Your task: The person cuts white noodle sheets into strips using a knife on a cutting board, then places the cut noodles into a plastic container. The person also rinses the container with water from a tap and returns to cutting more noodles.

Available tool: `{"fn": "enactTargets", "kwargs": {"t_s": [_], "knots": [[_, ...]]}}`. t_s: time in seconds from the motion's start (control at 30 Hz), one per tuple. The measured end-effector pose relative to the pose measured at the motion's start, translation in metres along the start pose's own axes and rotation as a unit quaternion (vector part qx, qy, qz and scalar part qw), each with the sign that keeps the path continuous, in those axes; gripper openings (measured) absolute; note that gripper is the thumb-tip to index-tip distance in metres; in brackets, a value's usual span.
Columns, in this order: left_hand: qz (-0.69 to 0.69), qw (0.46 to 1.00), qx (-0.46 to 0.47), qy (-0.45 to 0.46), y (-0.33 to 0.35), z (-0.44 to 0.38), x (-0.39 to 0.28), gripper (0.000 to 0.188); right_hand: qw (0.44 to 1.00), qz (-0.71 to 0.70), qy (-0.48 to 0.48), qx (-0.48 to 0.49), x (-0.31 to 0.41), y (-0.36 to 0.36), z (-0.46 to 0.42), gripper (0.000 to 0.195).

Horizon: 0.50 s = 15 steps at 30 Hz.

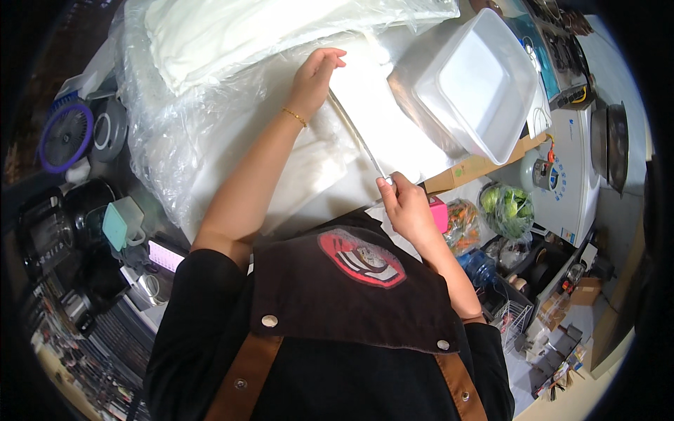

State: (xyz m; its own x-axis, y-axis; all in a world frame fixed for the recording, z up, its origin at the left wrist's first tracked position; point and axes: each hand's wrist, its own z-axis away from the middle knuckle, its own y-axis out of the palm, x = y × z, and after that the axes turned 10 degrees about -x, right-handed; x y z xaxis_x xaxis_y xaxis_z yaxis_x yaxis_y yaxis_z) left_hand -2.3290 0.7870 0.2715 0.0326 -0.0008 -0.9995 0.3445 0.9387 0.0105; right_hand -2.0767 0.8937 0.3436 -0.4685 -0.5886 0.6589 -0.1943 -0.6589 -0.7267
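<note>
My right hand grips the handle of a long, narrow-bladed knife. Its blade runs up and left along the edge of a smooth white slab. Near the far end of the blade is my left hand, fingers loosely bent over the slab's edge; I see nothing held in it. Whether its palm touches the blade is hidden. Left of the knife lies a translucent sheet on the worktop. A larger folded white mass rests in clear plastic film at the top.
A white plastic bin stands right of the slab, by a cardboard edge. Bagged carrots and bagged green vegetables sit beyond my right arm. A purple-rimmed fan and a mint-lidded container are at left.
</note>
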Motion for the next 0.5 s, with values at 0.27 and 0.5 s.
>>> {"fn": "enactTargets", "kwargs": {"t_s": [0.27, 0.5], "knots": [[-0.03, 0.999, 0.014, 0.022, 0.014, -0.017, -0.011, 0.021, 0.998, -0.056, 0.005, -0.012, -0.021, 0.022, -0.001, 0.036], [0.009, 1.0, -0.015, -0.009, 0.002, -0.017, 0.006, 0.019, 0.998, -0.059, -0.007, -0.019, -0.019, 0.035, -0.004, 0.036]]}}
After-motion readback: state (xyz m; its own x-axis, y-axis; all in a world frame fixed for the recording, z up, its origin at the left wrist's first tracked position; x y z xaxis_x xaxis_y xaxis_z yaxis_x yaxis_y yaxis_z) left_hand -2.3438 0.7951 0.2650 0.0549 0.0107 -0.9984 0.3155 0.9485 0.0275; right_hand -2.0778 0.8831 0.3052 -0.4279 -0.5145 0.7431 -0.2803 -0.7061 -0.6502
